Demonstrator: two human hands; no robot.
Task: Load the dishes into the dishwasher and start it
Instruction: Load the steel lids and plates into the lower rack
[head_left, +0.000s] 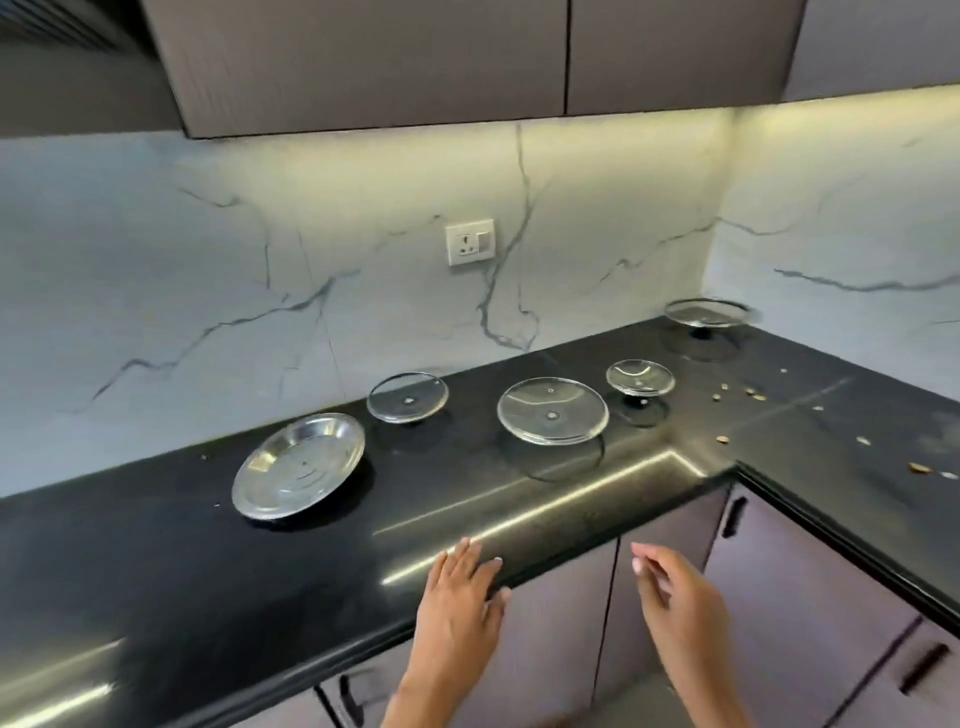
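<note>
Left hand (460, 592) flat, fingers extended | right hand (675, 587) loosely curled, holding nothing

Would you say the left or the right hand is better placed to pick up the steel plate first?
Left, probably. The left hand lies open over the counter edge, nearer the steel plate; the right hand hangs off the counter, before the cabinets.

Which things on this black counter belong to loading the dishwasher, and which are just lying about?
For the job: steel plate; large glass lid; left glass lid; small glass lid; corner glass lid.

Lying about: crumbs; wall socket; cabinet handles.
</note>
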